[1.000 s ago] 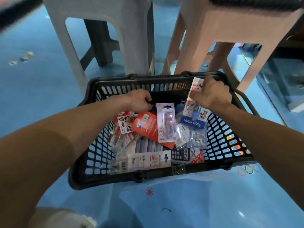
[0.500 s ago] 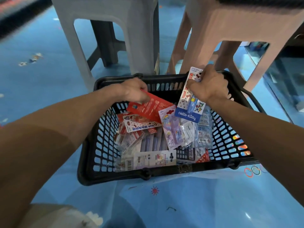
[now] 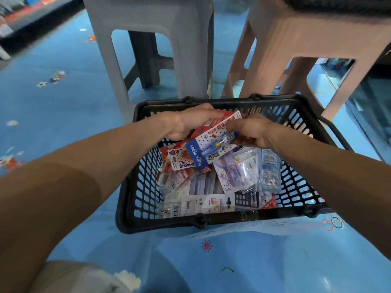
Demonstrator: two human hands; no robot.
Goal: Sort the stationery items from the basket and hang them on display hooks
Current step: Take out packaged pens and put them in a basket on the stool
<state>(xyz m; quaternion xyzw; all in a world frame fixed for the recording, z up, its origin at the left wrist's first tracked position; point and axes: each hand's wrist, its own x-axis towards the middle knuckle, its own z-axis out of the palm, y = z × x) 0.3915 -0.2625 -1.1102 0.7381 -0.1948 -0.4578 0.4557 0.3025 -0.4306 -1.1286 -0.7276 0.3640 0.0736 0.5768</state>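
Over the 12 o'clock end of the black basket, the left hand grips a red pack. At its 3 o'clock, the right hand pinches a blue and white pen pack lying over the red one. More packs lie in the basket toward 6 o'clock.

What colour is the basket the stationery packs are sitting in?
The basket is black, with slotted walls; the head view shows it best.

left hand and right hand meet on two packs; pile in the basket just under the grip, stools behind.
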